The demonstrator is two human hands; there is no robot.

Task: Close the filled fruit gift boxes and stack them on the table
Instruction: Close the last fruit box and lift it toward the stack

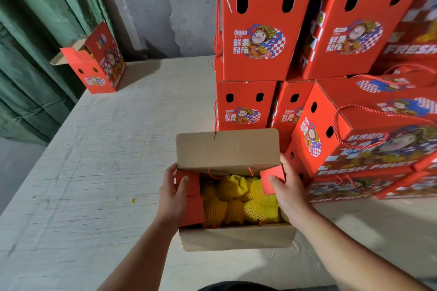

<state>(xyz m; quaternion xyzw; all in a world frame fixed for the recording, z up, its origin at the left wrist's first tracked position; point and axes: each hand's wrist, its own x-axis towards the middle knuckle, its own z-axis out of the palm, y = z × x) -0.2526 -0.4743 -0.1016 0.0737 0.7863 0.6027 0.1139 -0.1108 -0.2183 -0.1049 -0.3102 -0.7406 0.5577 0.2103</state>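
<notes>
The open box [233,198] sits at lower centre of the frame on the table [94,160], full of fruit [238,201] in yellow foam nets. Its long back flap [227,149] stands upright, brown side showing, and the front flap [236,237] hangs out toward the person.

The left hand [173,192] holds the left side flap [190,190], thumb on its inner face and fingers curled behind. The right hand [287,190] pinches the right side flap [272,178] between thumb and fingers, the flap tilted in over the fruit.

The step in hand looks to be folding the two side flaps in. To do it well, both should go down together and lie flat on the nets, so neither rides up. The fruit sits high; a net poking up may need pressing down first. The red cord [227,172] lying along the back edge should stay free of the flaps, or the lid may not seat. Then the long flaps can close, back over front or the reverse; I cannot tell which tucks.

The stack [307,78] of closed boxes fills the right and upper right of the frame, just beside the open one. Another open box [99,64] stands at upper left, well apart.
</notes>
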